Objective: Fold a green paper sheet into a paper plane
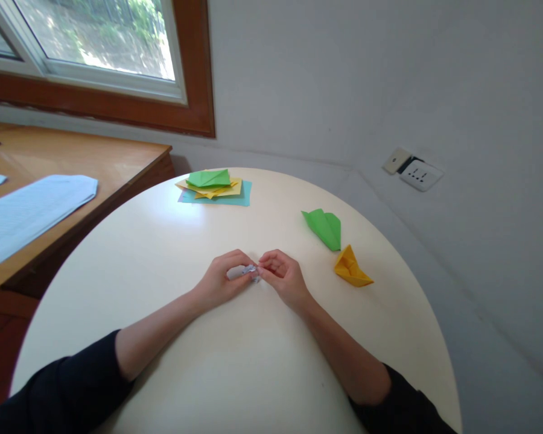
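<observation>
Near the middle of a round white table [253,374], my two hands meet at a small crumpled piece of whitish paper [250,269]. My left hand [221,278] pinches it between thumb and fingers. From the other side, the thumb and forefinger of my right hand [287,280] close on its right edge, and the fingertips hide part of it. To the right of my right hand sits a yellow folded paper boat [353,271]. Just beyond the boat, a green folded paper shape [324,228] lies on the table.
A pile of coloured paper, with a green folded piece [208,178] on top and a blue sheet [245,196] beneath, rests at the table's far edge. On the left, a wooden desk [131,154] bears printed papers [40,208]. A wall socket [420,175] is at right.
</observation>
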Tool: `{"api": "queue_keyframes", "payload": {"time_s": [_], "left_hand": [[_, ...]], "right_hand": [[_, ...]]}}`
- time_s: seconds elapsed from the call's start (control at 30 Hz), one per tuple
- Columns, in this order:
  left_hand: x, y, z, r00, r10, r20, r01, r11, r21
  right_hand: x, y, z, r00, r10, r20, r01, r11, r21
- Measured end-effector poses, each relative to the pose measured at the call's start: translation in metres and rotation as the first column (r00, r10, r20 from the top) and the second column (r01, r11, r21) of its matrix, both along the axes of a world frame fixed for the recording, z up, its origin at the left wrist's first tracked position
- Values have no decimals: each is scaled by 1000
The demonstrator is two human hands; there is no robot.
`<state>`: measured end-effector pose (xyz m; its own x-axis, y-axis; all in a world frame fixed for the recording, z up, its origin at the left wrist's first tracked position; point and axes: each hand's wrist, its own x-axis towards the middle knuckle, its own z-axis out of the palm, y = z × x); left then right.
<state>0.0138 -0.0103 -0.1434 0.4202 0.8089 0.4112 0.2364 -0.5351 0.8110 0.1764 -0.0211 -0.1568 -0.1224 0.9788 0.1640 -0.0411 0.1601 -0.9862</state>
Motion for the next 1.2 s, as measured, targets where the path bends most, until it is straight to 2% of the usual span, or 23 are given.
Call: {"api": "queue_keyframes", "payload": {"time_s": [0.17,0.3,0.53,0.67,0.8,0.9,1.0,1.1,1.2], "left_hand": [[0,1,-1,999,29,33,-29,1000,3],[0,3,-3,996,58,62,-55,997,-45],[0,3,-4,989,98,108,-80,984,-159],[1,3,-6,989,99,110,-79,982,-174],[2,4,-8,991,93,97,-76,984,-163],[3,6,-12,982,116,151,-101,989,-106],[2,7,-15,969,162,184,-169,985,22],[0,5,-14,972,170,161,-193,970,145],[-1,2,-11,976,185,116,-205,958,198]], "right_hand": [[0,0,2,1000,-23,-12,23,1000,7],[1,-1,3,999,-33,24,32,998,45],[-3,-2,-1,987,-12,163,-9,992,127],[-6,-2,-5,969,9,249,-54,983,176],[-6,-1,-7,959,-56,277,2,981,194],[-6,-1,-8,953,-103,285,41,975,217],[-6,0,-8,951,-135,279,73,973,220],[-7,0,-8,954,-137,267,80,974,213],[-8,0,-8,954,-133,268,74,973,218]]}}
